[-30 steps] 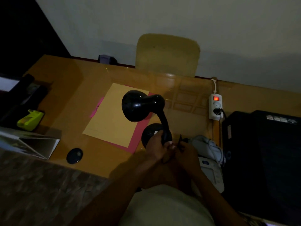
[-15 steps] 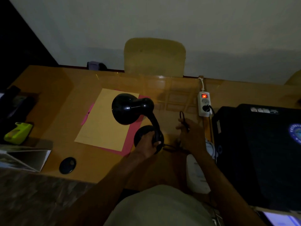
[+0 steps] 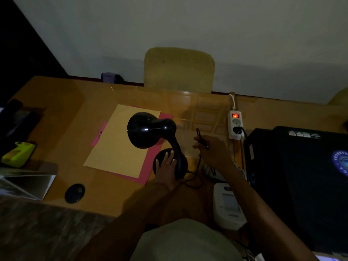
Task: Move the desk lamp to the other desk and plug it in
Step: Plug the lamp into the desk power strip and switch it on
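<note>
Lamp [image 3: 150, 129] upright on counter [image 3: 75, 113]; left hand [image 3: 166, 167] flat, open on base; right hand [image 3: 211, 150] pinches cord [image 3: 198, 164] near power strip [image 3: 235, 125].

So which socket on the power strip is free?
The upper socket, next to the red switch, is free; the lower socket holds a black plug.

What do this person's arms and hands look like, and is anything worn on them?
Both forearms are bare as far as the picture shows, with no sleeves in view. The left hand and right hand wear no gloves. In this dim light I can make out no watch, ring or bracelet.
</note>
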`<state>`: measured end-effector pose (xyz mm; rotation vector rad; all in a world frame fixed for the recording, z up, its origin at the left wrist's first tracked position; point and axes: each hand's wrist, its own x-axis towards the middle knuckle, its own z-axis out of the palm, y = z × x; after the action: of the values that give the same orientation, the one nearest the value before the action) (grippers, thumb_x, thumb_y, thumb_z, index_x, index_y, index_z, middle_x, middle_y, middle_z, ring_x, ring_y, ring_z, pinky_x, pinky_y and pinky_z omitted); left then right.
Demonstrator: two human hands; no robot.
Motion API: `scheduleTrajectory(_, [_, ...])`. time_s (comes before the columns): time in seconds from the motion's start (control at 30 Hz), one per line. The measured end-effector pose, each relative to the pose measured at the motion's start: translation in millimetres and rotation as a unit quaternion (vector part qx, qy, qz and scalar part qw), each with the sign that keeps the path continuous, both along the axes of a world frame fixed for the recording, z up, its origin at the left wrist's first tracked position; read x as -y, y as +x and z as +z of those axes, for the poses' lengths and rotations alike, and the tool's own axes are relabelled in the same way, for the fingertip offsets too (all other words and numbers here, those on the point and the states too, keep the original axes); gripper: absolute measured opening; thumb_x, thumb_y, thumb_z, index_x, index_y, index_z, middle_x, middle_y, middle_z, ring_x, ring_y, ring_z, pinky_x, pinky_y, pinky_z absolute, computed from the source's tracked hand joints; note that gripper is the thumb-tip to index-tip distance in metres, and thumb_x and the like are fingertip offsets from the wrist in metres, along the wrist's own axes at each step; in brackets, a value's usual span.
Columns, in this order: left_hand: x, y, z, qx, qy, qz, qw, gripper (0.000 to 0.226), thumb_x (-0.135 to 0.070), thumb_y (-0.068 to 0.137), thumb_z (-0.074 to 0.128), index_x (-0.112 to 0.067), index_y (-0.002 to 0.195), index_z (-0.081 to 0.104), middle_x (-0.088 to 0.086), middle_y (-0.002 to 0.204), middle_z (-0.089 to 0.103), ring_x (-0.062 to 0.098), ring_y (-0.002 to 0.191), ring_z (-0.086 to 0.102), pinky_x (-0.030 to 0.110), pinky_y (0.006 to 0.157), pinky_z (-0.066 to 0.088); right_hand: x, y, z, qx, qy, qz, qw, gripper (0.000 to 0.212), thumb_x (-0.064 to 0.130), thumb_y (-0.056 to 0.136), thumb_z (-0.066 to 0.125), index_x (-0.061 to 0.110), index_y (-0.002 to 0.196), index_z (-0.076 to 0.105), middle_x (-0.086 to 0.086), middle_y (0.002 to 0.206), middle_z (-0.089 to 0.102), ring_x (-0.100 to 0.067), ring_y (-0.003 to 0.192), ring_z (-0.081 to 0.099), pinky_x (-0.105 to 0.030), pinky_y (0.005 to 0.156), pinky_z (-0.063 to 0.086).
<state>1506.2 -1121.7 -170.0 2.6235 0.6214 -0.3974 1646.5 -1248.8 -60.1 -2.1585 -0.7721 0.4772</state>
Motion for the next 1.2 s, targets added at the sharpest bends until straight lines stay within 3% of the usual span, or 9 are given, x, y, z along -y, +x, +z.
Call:
scheduleTrajectory(0.2, [-9,-11,4,-0.007,-0.018,-0.063,0.998,0.094,-0.044,0.085,0.067,-0.018,0.155,0.010,0.001,0.166,-0.001,0.025,0.152,-0.011,0.058,0.118,-0.008,-6,9,-7,-0.006,-0.002,0.027,1.000,0.025,0.011,0.099,0.055,0.011,0.120,0.068,-0.007,0.114,0.073,-0.030,0.097,0.071,-0.039,0.087,0.057])
scheduleTrajectory(0.37, [-15,-27,1,0.036,-0.050,-0.112,0.992,0.088,-0.036,0.087,0.067,-0.023,0.155,0.011,-0.001,0.165,0.001,0.023,0.153,-0.007,0.060,0.119,-0.007,-11,2,-21,-0.032,-0.022,0.076,0.996,0.025,0.017,0.100,0.056,0.015,0.122,0.067,-0.008,0.120,0.071,-0.030,0.101,0.069,-0.047,0.093,0.055])
scheduleTrajectory(0.53, [-24,-35,2,0.042,-0.046,-0.157,0.986,0.080,-0.041,0.092,0.060,-0.027,0.155,0.013,-0.001,0.165,0.005,0.022,0.153,-0.004,0.059,0.119,-0.006,-15,-4,-35,-0.038,-0.052,0.119,0.991,0.028,0.021,0.099,0.059,0.015,0.126,0.065,-0.008,0.131,0.065,-0.027,0.120,0.060,-0.024,0.095,0.045])
scheduleTrajectory(0.73, [-20,-40,15,0.021,-0.048,-0.136,0.989,0.086,-0.035,0.089,0.065,-0.022,0.155,0.011,0.000,0.166,0.001,0.021,0.153,-0.006,0.058,0.122,0.002,-12,-6,-32,-0.066,-0.022,0.092,0.993,0.039,0.028,0.096,0.061,0.019,0.134,0.057,-0.003,0.119,0.070,-0.027,0.104,0.068,-0.032,0.088,0.055])
scheduleTrajectory(0.8, [-21,-42,32,0.013,-0.065,-0.110,0.992,0.088,-0.036,0.087,0.069,-0.020,0.155,0.015,0.002,0.166,0.002,0.023,0.153,-0.004,0.048,0.125,0.007,-11,-3,-31,-0.077,-0.012,0.084,0.993,0.040,0.029,0.097,0.061,0.019,0.135,0.056,0.001,0.111,0.071,-0.023,0.100,0.069,-0.019,0.078,0.052])
scheduleTrajectory(0.87, [-24,-47,63,-0.023,-0.172,-0.034,0.984,0.077,-0.031,0.091,0.066,-0.018,0.153,0.023,0.006,0.164,0.015,0.024,0.151,0.012,0.024,0.121,0.023,-10,4,-29,-0.083,-0.007,0.079,0.993,0.033,0.027,0.098,0.060,0.016,0.129,0.061,-0.002,0.111,0.072,-0.019,0.094,0.071,-0.016,0.070,0.052])
scheduleTrajectory(0.93, [-29,-52,99,-0.064,-0.236,-0.001,0.970,0.059,-0.028,0.092,0.065,-0.019,0.145,0.041,0.005,0.154,0.038,0.022,0.139,0.038,0.018,0.109,0.037,-11,12,-26,-0.082,0.000,0.070,0.994,0.028,0.020,0.098,0.059,0.012,0.124,0.064,-0.004,0.106,0.074,-0.005,0.073,0.071,-0.015,0.059,0.053])
scheduleTrajectory(1.07, [-34,-49,186,-0.050,-0.221,-0.039,0.973,0.027,-0.033,0.095,0.060,-0.018,0.116,0.068,-0.003,0.124,0.068,0.010,0.111,0.063,0.036,0.100,0.052,-15,28,-14,-0.114,0.038,0.032,0.992,0.027,0.014,0.100,0.054,0.006,0.124,0.063,0.003,0.093,0.073,-0.001,0.056,0.067,-0.021,0.047,0.053])
scheduleTrajectory(1.2, [-34,-22,259,0.060,-0.238,-0.071,0.967,0.025,-0.030,0.097,0.057,-0.013,0.105,0.073,-0.020,0.093,0.075,-0.005,0.080,0.068,0.015,0.074,0.055,-24,41,19,-0.096,0.078,-0.010,0.992,0.026,0.021,0.102,0.048,0.014,0.124,0.061,0.004,0.099,0.074,-0.009,0.060,0.069,-0.028,0.048,0.053])
